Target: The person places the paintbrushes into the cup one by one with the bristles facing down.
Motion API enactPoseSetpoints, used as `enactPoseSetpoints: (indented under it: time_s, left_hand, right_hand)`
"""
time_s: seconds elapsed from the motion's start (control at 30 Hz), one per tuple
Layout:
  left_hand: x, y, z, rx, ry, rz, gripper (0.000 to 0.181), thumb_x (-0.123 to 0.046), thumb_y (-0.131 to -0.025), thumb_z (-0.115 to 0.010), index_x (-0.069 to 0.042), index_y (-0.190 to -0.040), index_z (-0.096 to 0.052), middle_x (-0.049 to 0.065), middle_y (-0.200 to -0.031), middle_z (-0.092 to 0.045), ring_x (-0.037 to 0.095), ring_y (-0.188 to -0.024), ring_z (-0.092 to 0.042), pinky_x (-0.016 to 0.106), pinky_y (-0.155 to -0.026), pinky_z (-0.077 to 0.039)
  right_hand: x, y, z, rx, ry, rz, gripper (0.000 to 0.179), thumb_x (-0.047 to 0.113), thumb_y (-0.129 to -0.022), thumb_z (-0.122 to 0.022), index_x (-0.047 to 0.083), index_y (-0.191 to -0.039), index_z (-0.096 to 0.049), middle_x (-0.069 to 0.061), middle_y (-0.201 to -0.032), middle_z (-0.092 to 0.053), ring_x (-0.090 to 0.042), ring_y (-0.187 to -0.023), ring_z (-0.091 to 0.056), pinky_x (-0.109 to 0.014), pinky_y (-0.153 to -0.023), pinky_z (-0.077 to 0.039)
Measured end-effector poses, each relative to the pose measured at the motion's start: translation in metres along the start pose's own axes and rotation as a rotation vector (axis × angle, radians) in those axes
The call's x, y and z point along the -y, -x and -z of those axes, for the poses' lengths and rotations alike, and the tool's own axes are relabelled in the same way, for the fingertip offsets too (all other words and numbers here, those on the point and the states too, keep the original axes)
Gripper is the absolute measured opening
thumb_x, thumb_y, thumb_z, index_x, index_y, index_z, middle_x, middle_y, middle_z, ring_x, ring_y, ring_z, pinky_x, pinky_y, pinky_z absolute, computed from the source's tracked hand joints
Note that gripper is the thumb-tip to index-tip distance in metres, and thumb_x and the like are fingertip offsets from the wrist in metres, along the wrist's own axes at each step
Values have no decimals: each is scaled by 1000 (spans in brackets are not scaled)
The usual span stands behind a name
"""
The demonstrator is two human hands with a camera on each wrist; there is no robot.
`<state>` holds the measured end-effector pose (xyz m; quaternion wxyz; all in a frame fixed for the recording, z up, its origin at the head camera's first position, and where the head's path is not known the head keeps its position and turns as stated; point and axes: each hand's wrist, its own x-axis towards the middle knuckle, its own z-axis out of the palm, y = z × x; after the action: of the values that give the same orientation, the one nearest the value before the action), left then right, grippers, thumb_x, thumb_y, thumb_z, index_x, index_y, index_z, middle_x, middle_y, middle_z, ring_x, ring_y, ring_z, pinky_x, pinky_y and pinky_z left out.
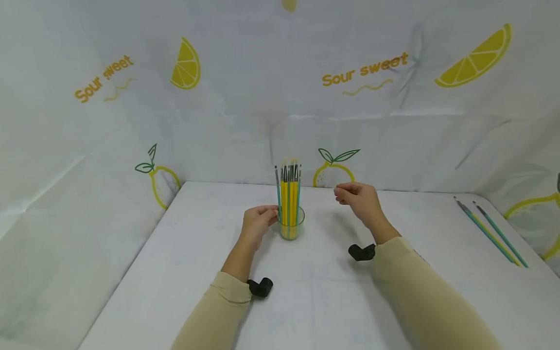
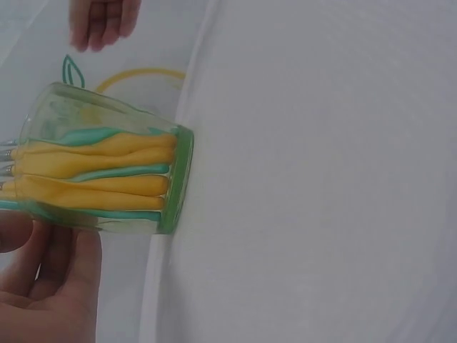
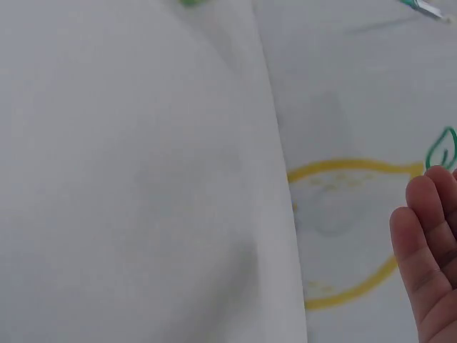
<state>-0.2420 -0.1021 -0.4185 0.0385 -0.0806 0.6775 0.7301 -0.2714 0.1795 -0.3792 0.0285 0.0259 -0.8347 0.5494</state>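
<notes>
A clear greenish glass (image 1: pixel 291 231) stands upright near the middle of the table, with several yellow and turquoise paintbrushes (image 1: pixel 288 194) in it, bristles up. At the glass's left side, my left hand (image 1: pixel 258 223) holds it near the rim with thumb and fingers. In the left wrist view the brush handles (image 2: pixel 107 161) show through the wall of the glass (image 2: pixel 93 107). To the right of the glass, my right hand (image 1: pixel 359 200) hovers above the table, its fingers loosely bent with nothing in them. Its fingertips also show in the right wrist view.
Several more brushes (image 1: pixel 494 233) lie along the table's right edge. The white table (image 1: pixel 306 301) meets a hanging white cloth (image 1: pixel 245 116) printed with lemons at the back. Each wrist wears a black camera (image 1: pixel 260 288).
</notes>
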Motion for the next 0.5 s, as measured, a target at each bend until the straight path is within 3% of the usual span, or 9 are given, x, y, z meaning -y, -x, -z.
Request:
enactPoseSetpoints:
  time_s: [0.23, 0.37, 0.5]
  left_hand:
    - [-4, 2, 1, -35, -18, 18, 19, -8, -94, -61, 1, -108, -71, 13, -120, -66, 21, -107, -67, 30, -93, -57]
    - [-5, 1, 1, -31, -17, 26, 19, -8, -94, -62, 0, -107, -72, 12, -119, -67, 20, -107, -67, 30, -93, -58]
    - [-3, 0, -1, -15, -13, 35, 19, -8, -94, -62, 1, -107, -71, 13, -119, -67, 20, -106, -67, 29, -92, -58]
  right_hand:
    - [-14, 6, 85, -134, 146, -39, 56, 46, -93, -63, 2, -127, -62, -10, -115, -69, 0, -84, -66, -14, -77, -58]
    - [-29, 14, 135, -201, 227, -74, 63, 52, -92, -60, 1, -130, -60, 12, -97, -70, 9, -76, -63, -10, -72, -55]
    - [-48, 27, 182, -222, 270, -133, 68, 56, -92, -58, 1, -132, -57, 31, -81, -61, 11, -71, -62, -6, -64, -51]
